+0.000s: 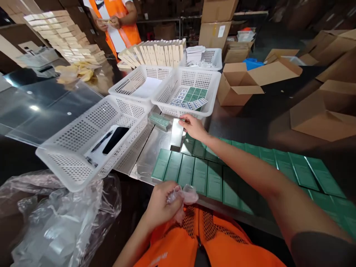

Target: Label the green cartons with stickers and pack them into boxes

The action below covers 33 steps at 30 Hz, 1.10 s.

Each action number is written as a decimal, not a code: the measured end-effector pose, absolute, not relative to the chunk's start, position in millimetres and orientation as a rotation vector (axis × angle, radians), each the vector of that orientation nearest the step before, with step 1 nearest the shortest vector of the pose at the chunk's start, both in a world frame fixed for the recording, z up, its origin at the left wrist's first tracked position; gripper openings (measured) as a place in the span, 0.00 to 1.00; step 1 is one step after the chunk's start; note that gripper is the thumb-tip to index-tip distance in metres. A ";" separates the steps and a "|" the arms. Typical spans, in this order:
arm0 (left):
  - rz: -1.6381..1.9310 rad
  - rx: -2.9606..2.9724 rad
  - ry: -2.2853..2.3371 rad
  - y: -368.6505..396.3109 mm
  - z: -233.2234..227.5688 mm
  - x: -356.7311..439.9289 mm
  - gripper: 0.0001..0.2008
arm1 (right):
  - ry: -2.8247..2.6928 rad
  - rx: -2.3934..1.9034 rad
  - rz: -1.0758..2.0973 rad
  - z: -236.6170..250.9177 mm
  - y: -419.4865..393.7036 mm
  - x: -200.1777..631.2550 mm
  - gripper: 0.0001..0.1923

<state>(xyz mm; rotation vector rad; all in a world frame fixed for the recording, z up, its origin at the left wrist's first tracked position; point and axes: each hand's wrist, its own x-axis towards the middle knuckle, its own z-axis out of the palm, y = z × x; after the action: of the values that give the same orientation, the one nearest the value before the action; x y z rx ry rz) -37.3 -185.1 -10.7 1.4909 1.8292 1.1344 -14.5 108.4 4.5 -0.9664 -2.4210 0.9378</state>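
Unwrapping looks underway: left hand (pixel 161 204) clutches crumpled film (pixel 185 194), right hand (pixel 193 127) fingers pinch a silvery box (pixel 177 132), which probably needs careful placing.

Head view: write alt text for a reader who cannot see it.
The right hand grips a silvery box beside rows of green boxes; the left hand clutches crumpled clear plastic. White baskets stand behind, and another person in orange works opposite.

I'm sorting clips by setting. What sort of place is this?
Most likely a warehouse packing station: stacked cardboard boxes, white plastic baskets and rows of green boxes on the table, and another person in an orange vest across it.
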 end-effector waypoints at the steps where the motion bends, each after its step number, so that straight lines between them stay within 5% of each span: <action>1: 1.143 1.477 1.844 -190.5 -12.5 -38.4 0.08 | -2.464 -0.980 0.907 -1.6 113.6 -20.2 0.17; 8: 1.195 1.374 1.904 -207.4 -23.4 -50.8 0.09 | -2.793 -0.998 0.579 -12.7 132.5 -16.9 0.09; 15: 1.354 1.522 1.811 -190.7 -22.7 -45.6 0.20 | -2.769 -0.738 0.406 -2.6 112.4 -47.5 0.31; 20: 1.395 1.544 1.760 -189.4 -20.8 -39.2 0.14 | -2.698 -0.572 0.479 3.6 115.7 -76.2 0.08; 22: 1.293 1.570 1.766 -192.7 -17.6 -40.3 0.07 | -2.605 -0.525 0.510 14.5 112.9 -79.3 0.10; 25: 1.205 1.591 1.828 -197.8 -12.3 -44.5 0.11 | -2.452 -0.477 0.529 40.8 106.3 -69.1 0.13; 33: 1.503 1.400 2.187 -170.9 3.5 -49.9 0.24 | -1.888 -0.243 1.435 92.4 86.6 11.6 0.27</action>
<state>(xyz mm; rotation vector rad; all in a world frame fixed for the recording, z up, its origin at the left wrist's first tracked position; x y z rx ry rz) -49.9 -170.9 3.5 1.4000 2.1866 1.5031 11.6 86.6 92.4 -0.2428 -1.8883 1.4354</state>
